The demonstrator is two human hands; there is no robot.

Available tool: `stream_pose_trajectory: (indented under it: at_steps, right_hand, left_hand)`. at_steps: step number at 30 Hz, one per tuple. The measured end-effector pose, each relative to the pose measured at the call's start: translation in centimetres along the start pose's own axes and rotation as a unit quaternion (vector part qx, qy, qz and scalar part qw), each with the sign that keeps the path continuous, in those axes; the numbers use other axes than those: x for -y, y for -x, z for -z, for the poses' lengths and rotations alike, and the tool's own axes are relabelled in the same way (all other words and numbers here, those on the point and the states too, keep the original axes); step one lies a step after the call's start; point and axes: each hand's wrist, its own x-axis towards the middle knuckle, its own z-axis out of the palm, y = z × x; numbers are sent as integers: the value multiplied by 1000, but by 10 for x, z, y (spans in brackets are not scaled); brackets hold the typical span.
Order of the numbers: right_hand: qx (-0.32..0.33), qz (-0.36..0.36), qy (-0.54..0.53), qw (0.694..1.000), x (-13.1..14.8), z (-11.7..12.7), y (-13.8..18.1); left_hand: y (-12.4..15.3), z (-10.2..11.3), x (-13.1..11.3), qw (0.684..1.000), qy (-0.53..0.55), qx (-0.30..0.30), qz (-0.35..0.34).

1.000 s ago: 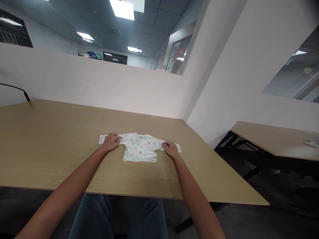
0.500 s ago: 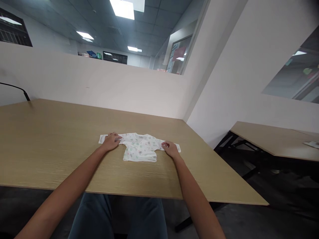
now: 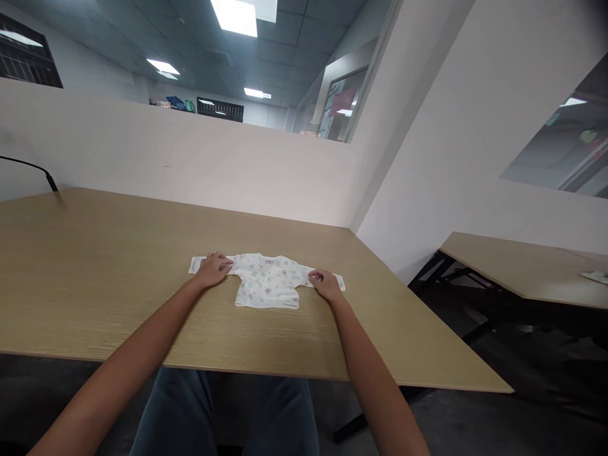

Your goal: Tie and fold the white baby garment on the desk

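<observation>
We see the shirt (image 3: 267, 285) lying spread on the surface (image 3: 142, 316), its neckline away from us and its hem toward us, with one of our hands on each sleeve. Our left hand (image 3: 213, 270) rests palm down, back upward, fingers reaching inward toward the body of the shirt; they lie fairly close together over the cloth, though we cannot tell whether they pinch it. Our right hand (image 3: 326, 284) is bent more, knuckles raised and fingers curled inward onto the other sleeve, thumb and forefinger near each other; whether cloth is caught between them we cannot make out. Both forearms slant up to the shirt from the near side, the left one at the lower slope, and both are cut off at the bottom edge. Our hands cover the middle of each sleeve, leaving the cuffs showing beyond them. The mark inside the shirt's neck is too small to read. Far left of the shirt, a black rod (image 3: 50, 182) runs out of view; well to its right, a pale item (image 3: 595, 277) on a second table (image 3: 517, 263) is cut off, with deep shadow below.
</observation>
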Motion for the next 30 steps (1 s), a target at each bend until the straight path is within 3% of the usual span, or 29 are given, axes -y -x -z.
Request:
stream_pose_trajectory:
  at_steps: [30]
  right_hand:
    - [6, 3, -3, 1000, -3, -1, -1]
  left_hand:
    - [0, -1, -1, 1000, -19, 4, -10]
